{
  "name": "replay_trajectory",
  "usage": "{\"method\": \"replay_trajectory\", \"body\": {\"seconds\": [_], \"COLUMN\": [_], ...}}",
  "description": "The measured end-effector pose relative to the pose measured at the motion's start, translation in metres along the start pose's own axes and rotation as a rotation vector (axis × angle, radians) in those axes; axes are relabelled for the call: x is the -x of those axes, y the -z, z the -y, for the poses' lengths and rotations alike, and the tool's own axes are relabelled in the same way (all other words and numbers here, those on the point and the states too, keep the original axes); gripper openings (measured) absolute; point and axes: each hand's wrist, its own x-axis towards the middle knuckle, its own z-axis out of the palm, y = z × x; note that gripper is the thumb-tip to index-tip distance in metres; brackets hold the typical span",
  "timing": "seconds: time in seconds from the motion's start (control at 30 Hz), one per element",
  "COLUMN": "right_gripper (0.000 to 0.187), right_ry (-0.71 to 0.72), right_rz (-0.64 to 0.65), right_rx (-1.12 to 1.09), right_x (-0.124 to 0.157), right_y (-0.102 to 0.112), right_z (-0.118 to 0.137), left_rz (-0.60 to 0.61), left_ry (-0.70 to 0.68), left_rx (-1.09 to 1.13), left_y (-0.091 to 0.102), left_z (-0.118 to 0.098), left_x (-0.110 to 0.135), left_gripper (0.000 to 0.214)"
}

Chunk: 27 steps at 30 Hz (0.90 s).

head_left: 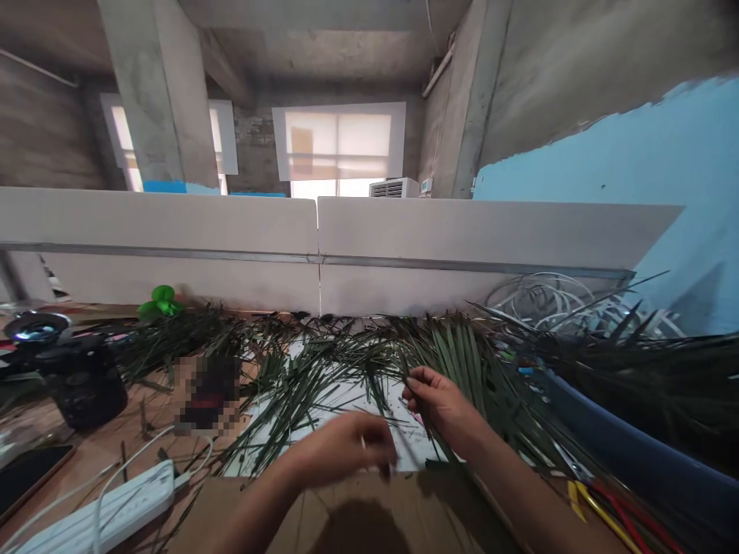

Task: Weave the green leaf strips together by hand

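My right hand (439,402) is raised over the middle of the table, thumb and fingers pinched on a narrow green leaf strip (402,362). One end of the strip sticks up past the fingertips. Lower and to the left, my left hand (349,448) hangs above the near edge of a white sheet (412,454). Its fingers curl downward, but motion smears the tips, and whether they hold anything is unclear. Cut leaf strips (282,419) lie loosely across the sheet. Just beyond my right hand spreads a pleated fan of long green palm leaf (456,358).
Brown cardboard (231,512) lies nearest me. At left are a power strip (115,508), a black cylindrical device (86,381) and a green object (162,300). A blue container (612,427) of dark leaves, coiled white strips (536,300) and red-and-yellow handles (606,512) occupy the right. A partition (462,231) stands behind.
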Motion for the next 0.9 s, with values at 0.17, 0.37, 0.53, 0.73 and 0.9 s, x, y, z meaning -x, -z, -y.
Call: {"method": "replay_trajectory", "body": {"seconds": [0.17, 0.37, 0.53, 0.73, 0.9], "right_gripper": [0.044, 0.040, 0.037, 0.028, 0.033], "right_ry": [-0.058, -0.101, -0.203, -0.310, -0.003], "right_rz": [0.011, 0.062, 0.149, 0.182, -0.119], "right_rx": [0.000, -0.021, -0.135, -0.203, -0.199], "right_x": [-0.010, -0.011, 0.011, 0.042, 0.027], "right_y": [0.011, 0.015, -0.003, -0.019, -0.001], "right_z": [-0.049, -0.064, -0.060, -0.023, 0.018], "left_rz": [-0.469, -0.587, -0.615, -0.545, -0.485], "left_ry": [-0.134, -0.157, -0.211, -0.257, -0.078], "left_rx": [-0.109, -0.336, -0.400, -0.354, -0.110], "left_y": [0.017, 0.008, 0.019, 0.029, 0.023], "left_z": [0.070, 0.118, 0.119, 0.119, 0.098], "left_x": [-0.083, -0.097, -0.096, -0.096, -0.091], "left_gripper": [0.047, 0.059, 0.060, 0.042, 0.026]}}
